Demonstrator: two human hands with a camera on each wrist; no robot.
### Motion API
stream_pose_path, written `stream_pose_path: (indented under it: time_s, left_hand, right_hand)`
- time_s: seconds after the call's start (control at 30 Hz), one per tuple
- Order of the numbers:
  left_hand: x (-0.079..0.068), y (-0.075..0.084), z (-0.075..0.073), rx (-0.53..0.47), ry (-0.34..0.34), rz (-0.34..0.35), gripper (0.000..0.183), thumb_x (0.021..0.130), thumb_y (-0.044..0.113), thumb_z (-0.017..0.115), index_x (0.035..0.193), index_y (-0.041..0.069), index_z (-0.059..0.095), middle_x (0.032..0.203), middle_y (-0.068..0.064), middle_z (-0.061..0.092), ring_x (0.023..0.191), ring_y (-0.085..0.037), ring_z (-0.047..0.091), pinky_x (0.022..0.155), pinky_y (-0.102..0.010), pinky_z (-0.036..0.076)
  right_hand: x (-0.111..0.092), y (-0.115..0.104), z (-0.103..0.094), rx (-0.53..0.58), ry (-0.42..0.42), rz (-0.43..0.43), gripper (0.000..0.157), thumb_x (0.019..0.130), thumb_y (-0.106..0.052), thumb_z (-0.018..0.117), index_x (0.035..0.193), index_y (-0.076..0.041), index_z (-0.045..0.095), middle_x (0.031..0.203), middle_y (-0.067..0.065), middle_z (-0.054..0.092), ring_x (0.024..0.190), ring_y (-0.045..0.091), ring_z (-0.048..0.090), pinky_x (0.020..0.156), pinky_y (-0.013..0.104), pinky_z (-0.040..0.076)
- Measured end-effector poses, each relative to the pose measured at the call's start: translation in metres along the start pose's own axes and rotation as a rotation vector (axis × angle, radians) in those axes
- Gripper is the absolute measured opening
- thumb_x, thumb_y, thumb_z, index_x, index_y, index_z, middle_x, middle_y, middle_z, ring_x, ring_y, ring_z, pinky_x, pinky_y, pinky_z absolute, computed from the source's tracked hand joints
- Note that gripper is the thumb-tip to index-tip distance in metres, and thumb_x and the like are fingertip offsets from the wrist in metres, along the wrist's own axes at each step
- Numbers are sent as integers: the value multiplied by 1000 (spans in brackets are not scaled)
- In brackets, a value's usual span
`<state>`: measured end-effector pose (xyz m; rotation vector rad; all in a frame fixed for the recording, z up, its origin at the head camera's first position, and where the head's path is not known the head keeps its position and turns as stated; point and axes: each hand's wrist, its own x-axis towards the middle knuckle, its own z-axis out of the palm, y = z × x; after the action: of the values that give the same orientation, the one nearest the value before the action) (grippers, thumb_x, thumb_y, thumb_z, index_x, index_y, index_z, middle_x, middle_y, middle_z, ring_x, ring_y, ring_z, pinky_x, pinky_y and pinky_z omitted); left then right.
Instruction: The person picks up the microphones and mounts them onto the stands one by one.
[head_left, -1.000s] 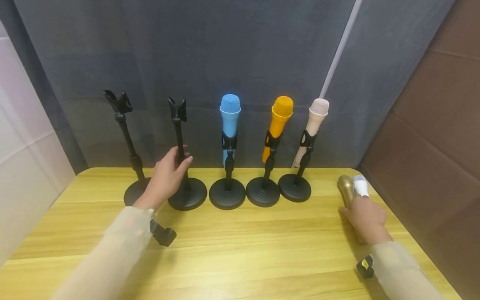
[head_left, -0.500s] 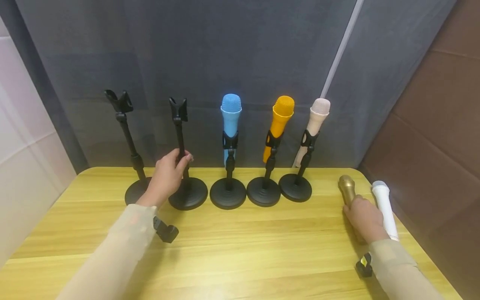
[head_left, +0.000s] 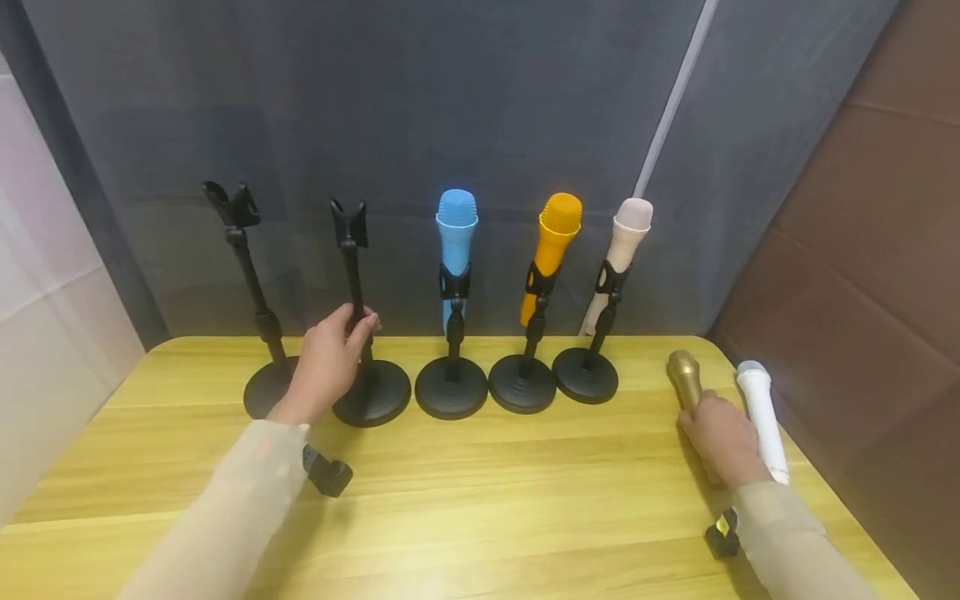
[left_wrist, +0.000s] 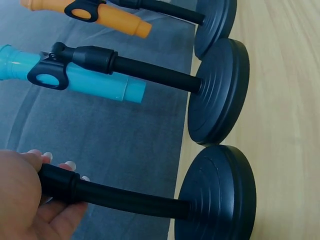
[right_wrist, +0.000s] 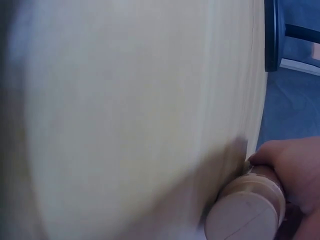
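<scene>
One gold microphone (head_left: 687, 382), round-headed, flat-ended, held in right grip (head_left: 722, 435); left grip (head_left: 326, 358) clasps black stand (head_left: 353, 279).

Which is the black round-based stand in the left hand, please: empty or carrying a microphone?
Empty: in the head view, the forked black clip on the stand holds no microphone.

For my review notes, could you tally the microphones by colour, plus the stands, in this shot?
Blue microphone: 1
Orange microphone: 1
Pale pink microphone: 1
Gold microphone: 1
White microphone: 1
Black stands: 5
Total: 10
</scene>
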<state>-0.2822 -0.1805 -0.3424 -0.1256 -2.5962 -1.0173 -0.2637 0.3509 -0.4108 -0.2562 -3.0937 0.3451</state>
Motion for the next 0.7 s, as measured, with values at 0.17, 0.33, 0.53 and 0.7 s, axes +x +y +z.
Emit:
stream_pose_path:
  time_s: [0.17,0.33,0.53,0.7]
  left_hand:
    - [-5,1,4,-35,10,12,35,108,40,45,105,7,58,82,-10,61,71,-24,53,62,-34,41]
    - [-14,2,7,-81,21,27,36,108,39,45,109,7,61,107,-16,75,99,-33,70,75,-39,47]
    - [-22,1,9,-111,68,42,36,107,40,47,110,8,63,110,-13,76,112,-35,71,83,-44,51]
    - [-28,2,13,-127,102,66,34,107,38,48,108,8,65,105,-13,77,108,-33,73,83,-45,54]
  right_hand:
    - [-2,3,-1,54,5,26,40,97,-33,49,102,7,50,77,18,59,65,29,58,50,40,44]
    - [-5,4,-6,133,4,58,50,101,-38,46,116,9,48,84,20,63,68,29,60,52,39,45]
    - [-6,-3,-5,279,65,43,59,103,-41,44,135,8,44,93,23,66,71,28,62,56,34,47]
    - [-14,-19,-6,390,106,1,64,105,-40,44,145,11,37,112,33,65,80,32,67,64,36,54]
